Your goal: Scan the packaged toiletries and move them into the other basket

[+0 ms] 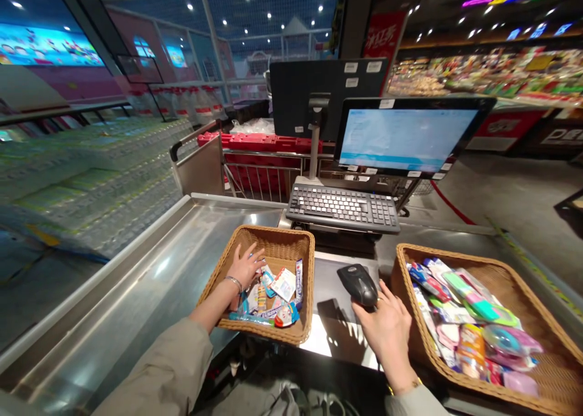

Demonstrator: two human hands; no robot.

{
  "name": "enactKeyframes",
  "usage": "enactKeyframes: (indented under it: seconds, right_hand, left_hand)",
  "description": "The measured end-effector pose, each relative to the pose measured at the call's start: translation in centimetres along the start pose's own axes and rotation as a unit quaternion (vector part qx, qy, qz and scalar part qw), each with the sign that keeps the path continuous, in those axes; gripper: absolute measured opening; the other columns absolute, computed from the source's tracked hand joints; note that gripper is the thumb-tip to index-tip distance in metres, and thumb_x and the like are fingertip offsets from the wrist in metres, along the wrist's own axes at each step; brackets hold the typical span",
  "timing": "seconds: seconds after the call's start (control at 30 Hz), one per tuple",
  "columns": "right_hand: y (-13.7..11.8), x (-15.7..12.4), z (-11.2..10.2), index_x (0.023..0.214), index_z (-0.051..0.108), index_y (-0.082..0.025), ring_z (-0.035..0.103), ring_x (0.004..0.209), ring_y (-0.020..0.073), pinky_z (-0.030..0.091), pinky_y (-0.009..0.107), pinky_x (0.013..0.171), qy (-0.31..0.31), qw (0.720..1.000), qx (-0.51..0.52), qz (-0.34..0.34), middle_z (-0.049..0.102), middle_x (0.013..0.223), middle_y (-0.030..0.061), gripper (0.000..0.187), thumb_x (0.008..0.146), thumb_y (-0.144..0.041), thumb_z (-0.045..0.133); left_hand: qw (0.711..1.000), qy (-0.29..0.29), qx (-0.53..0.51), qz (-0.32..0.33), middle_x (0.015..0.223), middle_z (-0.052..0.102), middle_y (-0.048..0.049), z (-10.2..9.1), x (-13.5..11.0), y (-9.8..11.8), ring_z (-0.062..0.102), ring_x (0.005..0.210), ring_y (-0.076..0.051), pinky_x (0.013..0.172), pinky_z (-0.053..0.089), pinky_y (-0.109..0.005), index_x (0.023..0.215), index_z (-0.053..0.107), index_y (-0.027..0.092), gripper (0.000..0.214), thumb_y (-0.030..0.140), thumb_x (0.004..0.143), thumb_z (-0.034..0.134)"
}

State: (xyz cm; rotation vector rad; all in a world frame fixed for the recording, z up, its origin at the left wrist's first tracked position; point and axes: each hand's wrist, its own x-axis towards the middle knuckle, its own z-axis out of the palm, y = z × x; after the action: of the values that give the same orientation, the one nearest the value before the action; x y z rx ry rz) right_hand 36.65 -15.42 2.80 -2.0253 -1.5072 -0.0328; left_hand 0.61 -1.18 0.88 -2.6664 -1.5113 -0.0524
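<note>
My left hand [246, 266] reaches into the left wicker basket [306, 264], fingers curled down over small packaged goods [276, 294] lying in it. Whether it grips one I cannot make out. My right hand [386, 325] is wrapped round the handle of a black barcode scanner [358, 282], which rests on the steel counter [339, 328] between the two baskets. The right wicker basket [537, 282] holds several colourful packets [469, 313].
A keyboard [344, 206] and a lit monitor [405, 138] stand behind the baskets. A second screen [314, 94] faces away on a pole. A steel chute [150, 270] runs along the left. Red shopping baskets [259, 143] and a rail sit beyond.
</note>
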Motion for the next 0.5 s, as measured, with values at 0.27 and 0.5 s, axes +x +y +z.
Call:
enactKeyframes:
  seconds: [0.27, 0.5]
  right_hand:
    - [-0.3, 0.0, 0.1, 0.077, 0.068, -0.018, 0.053, 0.121, 0.0287, 0.032, 0.046, 0.103, 0.004, 1.0, 0.009, 0.003, 0.072, 0.104, 0.0141, 0.036, 0.075, -0.049, 0.05]
    - [-0.5, -0.3, -0.1, 0.073, 0.068, -0.02, 0.053, 0.121, 0.028, 0.03, 0.045, 0.104, 0.006, 1.0, 0.001, 0.025, 0.071, 0.106, 0.0128, 0.035, 0.074, -0.05, 0.05]
  left_hand:
    - [0.986, -0.114, -0.017, 0.118, 0.121, 0.065, -0.0007, 2.7, 0.9, 0.3, 0.042, 0.13, -0.027, 0.114, 0.007, -0.058, 0.082, 0.075, 0.037, 0.014, 0.026, 0.073, 0.073]
    - [0.972, -0.154, -0.001, 0.179, 0.096, 0.069, -0.0031, 4.3, 1.4, 0.9, 0.053, 0.104, -0.023, 0.107, 0.024, -0.047, 0.074, 0.075, 0.035, 0.008, 0.027, 0.074, 0.072]
